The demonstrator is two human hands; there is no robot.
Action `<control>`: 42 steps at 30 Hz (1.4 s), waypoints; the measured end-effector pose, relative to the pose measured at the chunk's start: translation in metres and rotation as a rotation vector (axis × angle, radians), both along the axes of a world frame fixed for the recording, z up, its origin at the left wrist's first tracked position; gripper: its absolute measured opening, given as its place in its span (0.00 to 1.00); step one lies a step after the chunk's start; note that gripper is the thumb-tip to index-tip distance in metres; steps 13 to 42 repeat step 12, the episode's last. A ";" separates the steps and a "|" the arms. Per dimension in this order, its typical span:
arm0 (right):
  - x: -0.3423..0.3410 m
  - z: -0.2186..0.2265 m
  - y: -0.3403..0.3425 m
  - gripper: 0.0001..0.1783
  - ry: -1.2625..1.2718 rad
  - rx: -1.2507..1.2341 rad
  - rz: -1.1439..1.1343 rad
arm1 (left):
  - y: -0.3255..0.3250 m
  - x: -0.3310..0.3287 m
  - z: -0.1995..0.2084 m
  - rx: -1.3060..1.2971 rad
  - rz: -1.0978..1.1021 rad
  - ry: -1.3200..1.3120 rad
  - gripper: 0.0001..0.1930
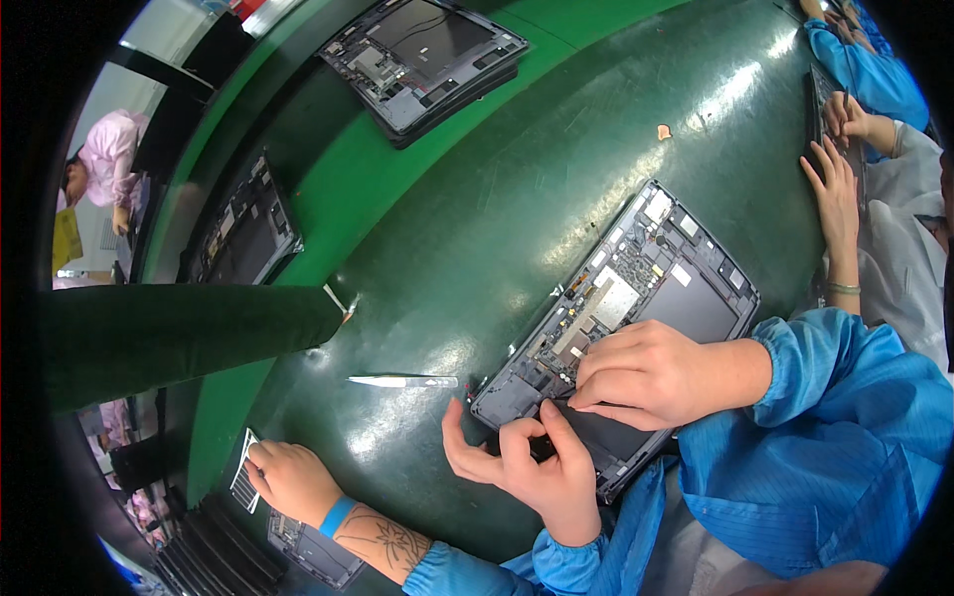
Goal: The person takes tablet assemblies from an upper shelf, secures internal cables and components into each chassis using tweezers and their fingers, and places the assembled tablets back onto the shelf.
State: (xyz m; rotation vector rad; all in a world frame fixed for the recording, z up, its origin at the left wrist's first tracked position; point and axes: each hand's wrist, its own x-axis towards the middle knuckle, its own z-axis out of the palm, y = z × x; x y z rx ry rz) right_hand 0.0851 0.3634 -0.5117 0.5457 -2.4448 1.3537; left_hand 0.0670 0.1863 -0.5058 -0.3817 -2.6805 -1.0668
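An opened tablet-like device (720,288) lies slanted on the green table, its circuit board (608,300) and grey inner panel exposed. My right hand (661,372) rests over its near part, thumb and fingers pinched together at the board's edge; whatever is between them is too small to make out. My left hand (537,462) is at the device's near left corner. Its thumb and a bent finger close toward each other by a dark piece, while another finger sticks out. My hands hide part of the device. Pointed tweezers (402,381) lie left of the device.
A co-worker's tattooed arm (383,541) reaches in at lower left, its hand on a white-striped sheet (243,477). More opened devices (427,60) stand on a green strip beyond. A dark padded bar (199,338) juts in from the left. Other people's hands (840,189) work at right.
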 end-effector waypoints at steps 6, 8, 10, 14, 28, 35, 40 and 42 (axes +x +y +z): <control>-0.004 -0.008 0.006 0.08 -0.067 -0.124 0.023 | 0.002 -0.006 -0.009 0.202 -0.049 -0.191 0.15; -0.005 -0.010 0.007 0.08 -0.065 -0.111 0.030 | 0.002 -0.009 -0.008 0.195 -0.041 -0.239 0.15; -0.004 -0.012 0.006 0.08 -0.063 -0.100 0.038 | 0.001 -0.009 -0.006 0.184 -0.031 -0.287 0.15; -0.003 -0.013 0.003 0.08 -0.031 -0.066 0.014 | -0.001 -0.010 -0.005 0.167 -0.043 -0.284 0.15; -0.003 -0.013 0.003 0.08 -0.031 -0.066 0.014 | -0.001 -0.010 -0.005 0.167 -0.043 -0.284 0.15; -0.003 -0.013 0.003 0.08 -0.031 -0.066 0.014 | -0.001 -0.010 -0.005 0.167 -0.043 -0.284 0.15; -0.003 -0.013 0.003 0.08 -0.031 -0.066 0.014 | -0.001 -0.010 -0.005 0.167 -0.043 -0.284 0.15; -0.003 -0.013 0.003 0.08 -0.031 -0.066 0.014 | -0.001 -0.010 -0.005 0.167 -0.043 -0.284 0.15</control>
